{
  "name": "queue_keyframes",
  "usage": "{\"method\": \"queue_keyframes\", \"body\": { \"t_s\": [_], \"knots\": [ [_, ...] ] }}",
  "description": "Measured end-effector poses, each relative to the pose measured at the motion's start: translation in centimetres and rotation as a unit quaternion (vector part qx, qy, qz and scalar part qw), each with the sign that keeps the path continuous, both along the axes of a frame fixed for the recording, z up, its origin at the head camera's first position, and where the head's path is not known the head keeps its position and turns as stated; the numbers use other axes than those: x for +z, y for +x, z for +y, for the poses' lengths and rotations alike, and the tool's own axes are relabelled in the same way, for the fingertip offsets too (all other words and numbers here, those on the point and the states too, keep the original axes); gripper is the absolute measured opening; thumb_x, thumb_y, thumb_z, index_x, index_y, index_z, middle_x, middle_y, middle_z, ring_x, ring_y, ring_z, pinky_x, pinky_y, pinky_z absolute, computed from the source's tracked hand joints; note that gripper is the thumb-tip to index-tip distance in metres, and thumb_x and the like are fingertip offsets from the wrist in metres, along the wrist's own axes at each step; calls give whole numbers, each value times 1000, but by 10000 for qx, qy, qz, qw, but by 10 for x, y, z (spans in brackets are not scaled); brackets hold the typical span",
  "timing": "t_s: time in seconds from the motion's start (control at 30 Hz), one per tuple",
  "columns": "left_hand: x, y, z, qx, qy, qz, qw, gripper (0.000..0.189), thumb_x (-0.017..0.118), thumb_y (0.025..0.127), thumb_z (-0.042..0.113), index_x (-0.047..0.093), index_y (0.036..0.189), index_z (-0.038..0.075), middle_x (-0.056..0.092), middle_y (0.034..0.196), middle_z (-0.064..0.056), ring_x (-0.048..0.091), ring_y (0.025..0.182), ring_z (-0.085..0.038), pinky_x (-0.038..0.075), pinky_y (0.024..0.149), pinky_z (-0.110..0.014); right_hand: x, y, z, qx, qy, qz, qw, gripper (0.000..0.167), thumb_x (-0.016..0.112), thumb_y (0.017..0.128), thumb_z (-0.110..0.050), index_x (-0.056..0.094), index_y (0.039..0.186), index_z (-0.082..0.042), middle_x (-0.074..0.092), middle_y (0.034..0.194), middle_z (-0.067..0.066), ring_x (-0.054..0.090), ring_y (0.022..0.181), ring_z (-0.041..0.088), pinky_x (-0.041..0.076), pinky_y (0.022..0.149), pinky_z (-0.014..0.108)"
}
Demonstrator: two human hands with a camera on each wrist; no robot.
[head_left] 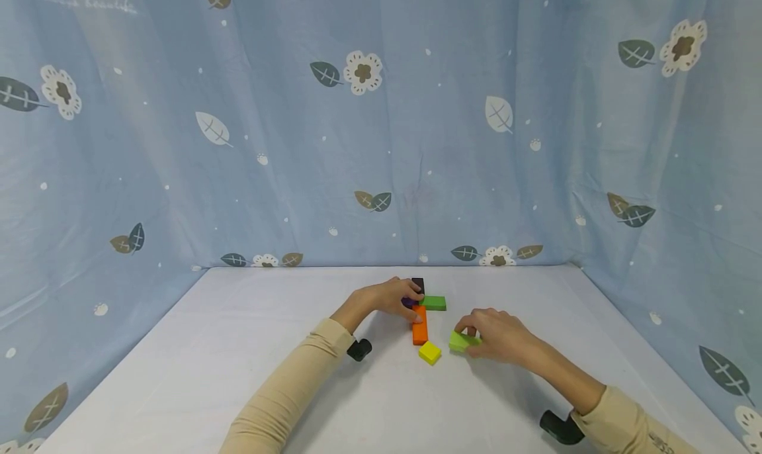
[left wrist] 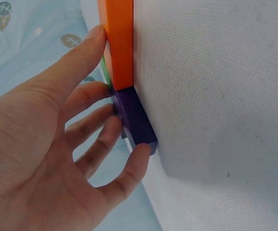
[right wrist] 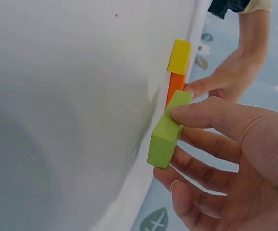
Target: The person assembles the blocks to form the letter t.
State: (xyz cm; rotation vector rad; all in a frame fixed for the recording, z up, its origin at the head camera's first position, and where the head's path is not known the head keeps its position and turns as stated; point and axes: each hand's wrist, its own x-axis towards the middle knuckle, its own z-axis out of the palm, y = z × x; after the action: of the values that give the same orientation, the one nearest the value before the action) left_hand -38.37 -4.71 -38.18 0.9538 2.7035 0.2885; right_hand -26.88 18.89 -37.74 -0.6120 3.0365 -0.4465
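My right hand [head_left: 500, 335] pinches a light green block [right wrist: 165, 137] between thumb and fingers, just right of the other blocks. On the left, my left hand [head_left: 389, 296] lies against the laid-out pieces with its fingers spread and loosely bent. Its thumb touches the side of an orange block [left wrist: 120, 48], and the little finger touches the end of a purple block [left wrist: 136, 118]. The purple block meets the orange one's end. A green block [head_left: 434, 303] extends rightward near that joint, and a dark block [head_left: 419, 284] is behind, partly covered by fingers.
A yellow block [head_left: 430, 353] sits at the near end of the orange block, turned at an angle. White cloth covers the table [head_left: 238, 374]. A blue patterned curtain [head_left: 417, 163] surrounds its back and sides. Black wrist devices [head_left: 360, 349] hang beneath both forearms.
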Motion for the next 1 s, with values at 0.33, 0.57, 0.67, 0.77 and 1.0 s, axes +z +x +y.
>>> {"method": "queue_keyframes", "body": {
  "t_s": [0.33,0.57,0.67,0.77,1.0],
  "knots": [
    [0,0,0,1,-10,25,10000,61,70,88,48,56,140,21,45,152,2,38,138,-25,38,112,-44,0,0,2,26,32,-19,10000,31,83,74,-13,75,103,-19,66,88,-4,54,76,13,48,66,30],
    [1,1,0,-12,50,-2,10000,61,70,87,47,57,140,19,46,151,1,40,133,-22,39,110,-40,-2,-1,2,83,76,33,9999,30,83,74,-13,75,102,-20,65,87,-5,54,77,12,48,66,29],
    [2,2,-1,-73,32,33,10000,60,69,88,46,56,140,18,46,151,0,41,131,-22,40,109,-39,-2,0,3,57,82,35,9999,30,83,74,-13,75,102,-20,65,87,-6,53,77,12,47,66,29],
    [3,3,-1,-96,21,25,9999,60,69,89,46,56,140,18,45,152,0,41,132,-22,40,109,-39,-3,0,3,62,72,23,10000,30,83,74,-13,75,102,-20,64,87,-5,53,77,12,47,66,29],
    [0,-1,0,-44,5,36,10000,62,70,87,47,55,141,20,45,152,2,39,135,-24,38,112,-41,-2,0,3,115,84,46,9999,31,84,74,-13,75,103,-21,65,88,-5,53,77,12,47,66,30]
  ]
}}
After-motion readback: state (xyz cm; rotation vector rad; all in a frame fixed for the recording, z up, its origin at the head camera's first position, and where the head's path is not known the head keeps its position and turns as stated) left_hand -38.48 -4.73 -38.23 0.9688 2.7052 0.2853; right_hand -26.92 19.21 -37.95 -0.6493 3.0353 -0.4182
